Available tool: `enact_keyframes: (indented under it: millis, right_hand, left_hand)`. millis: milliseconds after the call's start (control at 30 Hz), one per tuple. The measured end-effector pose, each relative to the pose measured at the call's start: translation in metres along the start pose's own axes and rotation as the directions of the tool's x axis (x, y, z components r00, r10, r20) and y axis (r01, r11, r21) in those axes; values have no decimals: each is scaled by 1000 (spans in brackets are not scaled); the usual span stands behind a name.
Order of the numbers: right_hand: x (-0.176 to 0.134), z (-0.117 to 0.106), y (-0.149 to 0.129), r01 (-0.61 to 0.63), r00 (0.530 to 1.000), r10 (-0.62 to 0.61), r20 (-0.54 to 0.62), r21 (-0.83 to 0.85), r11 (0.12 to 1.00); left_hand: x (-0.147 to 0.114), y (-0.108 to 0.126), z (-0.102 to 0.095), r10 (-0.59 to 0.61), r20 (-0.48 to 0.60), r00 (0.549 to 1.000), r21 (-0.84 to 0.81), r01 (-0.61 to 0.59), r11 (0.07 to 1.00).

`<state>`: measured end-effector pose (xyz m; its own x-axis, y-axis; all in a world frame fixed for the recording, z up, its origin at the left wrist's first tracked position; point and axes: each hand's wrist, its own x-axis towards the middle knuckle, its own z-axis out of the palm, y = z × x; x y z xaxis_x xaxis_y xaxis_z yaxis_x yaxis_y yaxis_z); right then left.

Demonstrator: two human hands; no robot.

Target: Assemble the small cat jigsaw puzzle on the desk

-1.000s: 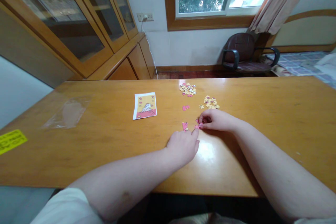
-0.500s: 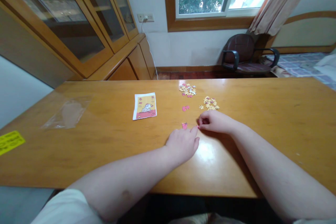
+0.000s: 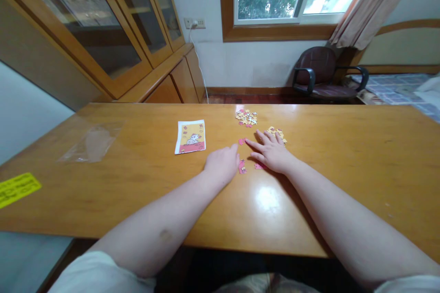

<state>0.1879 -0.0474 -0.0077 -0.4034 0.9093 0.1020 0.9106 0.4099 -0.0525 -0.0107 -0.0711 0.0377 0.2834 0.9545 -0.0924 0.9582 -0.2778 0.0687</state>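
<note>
My left hand [image 3: 222, 164] rests on the table with its fingers curled in, left of a pink puzzle piece [image 3: 242, 167] that has a small pale patch. What those fingers hold, if anything, is hidden. My right hand [image 3: 271, 150] is open and spread, palm down, with one fingertip at a small pink puzzle piece [image 3: 241, 141]. Another pink piece [image 3: 258, 165] shows partly from under its lower edge. Beyond the fingers lies a group of yellow puzzle pieces [image 3: 281, 134], partly covered by the hand. Farther back is a pile of mixed yellow, white and pink pieces [image 3: 246, 118].
A picture card [image 3: 191, 137] with a white animal on yellow and pink lies left of the pieces. Farther left are a clear plastic bag [image 3: 94, 143] and a yellow label [image 3: 19, 189] on the wooden table [image 3: 144, 183]. Behind stand a cabinet [image 3: 137, 73] and an armchair [image 3: 318, 71].
My hands have moved apart. The left drew back leftward and curled up; the right let go of a pink piece, opened out and reached forward over the pink and yellow pieces.
</note>
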Motion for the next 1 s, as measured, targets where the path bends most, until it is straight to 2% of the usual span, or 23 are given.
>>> enact_keyframes:
  millis: [100, 167, 300, 400, 733, 900, 1000]
  right_hand:
    - [1, -2, 5, 38, 999, -36, -35, 58, 998]
    - [1, -5, 7, 45, 996, -36, -83, 112, 993]
    - [4, -9, 4, -106, 976, 132, -175, 148, 983]
    - [6, -9, 1, -158, 973, 178, -150, 133, 978]
    - [7, 0, 4, 39, 997, -20, -71, 271, 962]
    - [4, -5, -9, 129, 992, -114, -62, 361, 924]
    - [3, -10, -15, 134, 991, -123, -52, 397, 908]
  left_hand:
    - [8, -10, -1, -11, 3, 1000, -53, 11, 999]
    - [12, -17, -4, 27, 22, 999, -90, -25, 996]
    - [13, -23, -7, 164, 76, 983, -147, -152, 977]
    - [11, -22, -7, 239, 129, 962, -153, -219, 964]
    - [15, -28, -2, 294, 158, 943, -199, -261, 944]
    - [18, -30, 0, 311, 157, 937, -234, -271, 934]
    - [19, -31, 1, 305, 155, 940, -244, -263, 934]
